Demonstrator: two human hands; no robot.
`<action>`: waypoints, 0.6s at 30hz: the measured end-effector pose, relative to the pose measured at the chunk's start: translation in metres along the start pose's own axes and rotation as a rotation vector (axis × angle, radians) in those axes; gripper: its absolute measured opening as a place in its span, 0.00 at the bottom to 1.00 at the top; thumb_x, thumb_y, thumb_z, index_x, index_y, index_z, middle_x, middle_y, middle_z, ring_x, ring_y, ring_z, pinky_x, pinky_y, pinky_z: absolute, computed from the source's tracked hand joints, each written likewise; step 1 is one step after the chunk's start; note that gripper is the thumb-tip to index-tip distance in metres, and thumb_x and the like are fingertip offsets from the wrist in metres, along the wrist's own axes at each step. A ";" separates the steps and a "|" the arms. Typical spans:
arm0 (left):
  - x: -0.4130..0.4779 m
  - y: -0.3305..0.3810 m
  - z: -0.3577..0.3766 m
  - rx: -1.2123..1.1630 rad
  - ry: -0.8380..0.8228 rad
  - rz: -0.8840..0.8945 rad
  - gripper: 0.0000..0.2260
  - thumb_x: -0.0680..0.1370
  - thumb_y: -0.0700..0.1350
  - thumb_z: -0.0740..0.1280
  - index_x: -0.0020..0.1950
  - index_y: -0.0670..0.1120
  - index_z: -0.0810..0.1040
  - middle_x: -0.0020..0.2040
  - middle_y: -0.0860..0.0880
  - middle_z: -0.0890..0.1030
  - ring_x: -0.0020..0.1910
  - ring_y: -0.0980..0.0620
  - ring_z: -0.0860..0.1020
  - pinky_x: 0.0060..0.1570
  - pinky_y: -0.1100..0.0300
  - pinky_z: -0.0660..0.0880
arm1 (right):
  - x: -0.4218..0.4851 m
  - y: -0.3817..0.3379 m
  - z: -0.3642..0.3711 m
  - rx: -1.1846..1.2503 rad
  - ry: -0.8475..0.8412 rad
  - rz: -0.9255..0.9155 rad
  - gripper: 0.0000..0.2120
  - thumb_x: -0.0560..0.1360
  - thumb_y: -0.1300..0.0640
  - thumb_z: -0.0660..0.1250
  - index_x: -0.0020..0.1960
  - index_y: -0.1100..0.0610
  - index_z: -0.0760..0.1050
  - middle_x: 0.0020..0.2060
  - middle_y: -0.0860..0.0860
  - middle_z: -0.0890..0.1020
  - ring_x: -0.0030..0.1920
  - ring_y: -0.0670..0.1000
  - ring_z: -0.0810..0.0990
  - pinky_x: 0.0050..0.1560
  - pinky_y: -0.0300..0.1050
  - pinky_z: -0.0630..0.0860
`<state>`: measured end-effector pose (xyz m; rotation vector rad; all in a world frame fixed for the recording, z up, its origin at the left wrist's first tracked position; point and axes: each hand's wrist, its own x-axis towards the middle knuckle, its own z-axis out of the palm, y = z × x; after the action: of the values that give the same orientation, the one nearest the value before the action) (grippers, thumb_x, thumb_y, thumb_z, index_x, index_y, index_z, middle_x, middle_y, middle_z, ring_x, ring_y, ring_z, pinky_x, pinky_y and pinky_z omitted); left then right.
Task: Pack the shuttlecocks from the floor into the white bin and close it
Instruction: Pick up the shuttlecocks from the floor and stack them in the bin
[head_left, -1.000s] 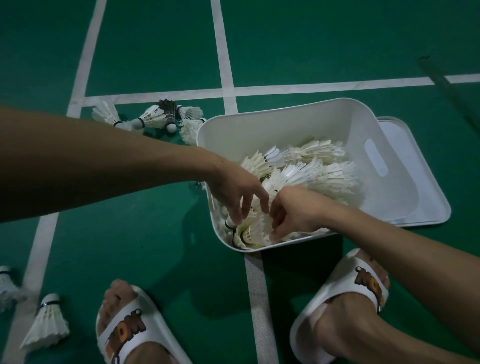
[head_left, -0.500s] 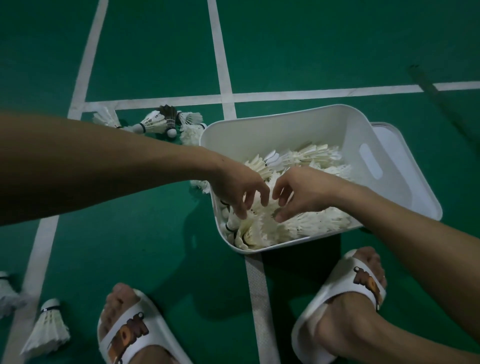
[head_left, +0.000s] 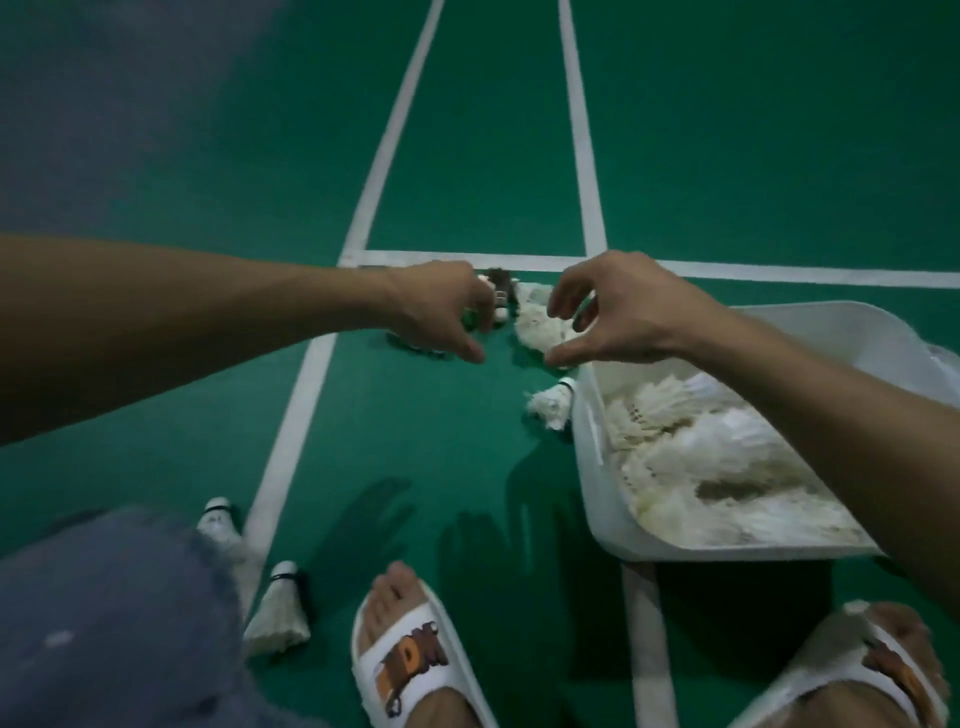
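The white bin (head_left: 589, 467) stands at the right, its lid off, holding several white shuttlecocks (head_left: 701, 457). A small pile of shuttlecocks (head_left: 535, 325), one of them dark-feathered (head_left: 500, 283), lies on the green floor beyond the bin's left corner. My left hand (head_left: 447, 306) and my right hand (head_left: 608, 312) hover over this pile from either side, fingers spread and curled downward. The left fingertips touch the pile's left edge; the right hand holds nothing. One more shuttlecock (head_left: 550, 408) lies against the bin's left wall.
Two shuttlecocks (head_left: 221, 525) (head_left: 278, 608) stand on the floor at the lower left beside my denim-covered knee (head_left: 104, 623). My feet in white sandals (head_left: 405, 660) (head_left: 857, 670) are at the bottom. White court lines (head_left: 291, 426) cross the green floor.
Both hands have left the bin and reached forward and left to the pile on the floor. The view has swung left, so the bin now sits at the right edge.
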<state>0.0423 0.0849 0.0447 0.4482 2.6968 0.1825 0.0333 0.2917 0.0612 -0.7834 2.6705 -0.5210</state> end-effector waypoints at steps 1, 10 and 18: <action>-0.016 -0.020 0.006 -0.019 -0.002 -0.055 0.16 0.71 0.52 0.73 0.56 0.48 0.79 0.54 0.43 0.76 0.53 0.45 0.75 0.55 0.56 0.73 | 0.011 -0.017 0.007 0.009 -0.002 -0.034 0.22 0.64 0.46 0.79 0.53 0.55 0.80 0.50 0.50 0.83 0.46 0.49 0.81 0.49 0.43 0.78; -0.153 -0.177 0.141 -0.246 -0.032 -0.551 0.23 0.71 0.56 0.73 0.61 0.48 0.75 0.59 0.41 0.73 0.61 0.42 0.72 0.61 0.54 0.69 | 0.082 -0.126 0.163 0.028 -0.294 -0.226 0.27 0.65 0.46 0.78 0.61 0.53 0.77 0.55 0.52 0.81 0.50 0.52 0.79 0.53 0.42 0.75; -0.188 -0.213 0.229 -0.492 -0.083 -0.662 0.26 0.72 0.56 0.72 0.67 0.52 0.70 0.62 0.40 0.72 0.64 0.44 0.69 0.63 0.55 0.68 | 0.074 -0.168 0.277 0.159 -0.468 -0.237 0.32 0.66 0.45 0.77 0.65 0.53 0.72 0.59 0.53 0.78 0.58 0.53 0.76 0.57 0.46 0.75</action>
<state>0.2380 -0.1642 -0.1363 -0.5593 2.4408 0.5890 0.1577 0.0475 -0.1270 -1.0343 2.0968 -0.5222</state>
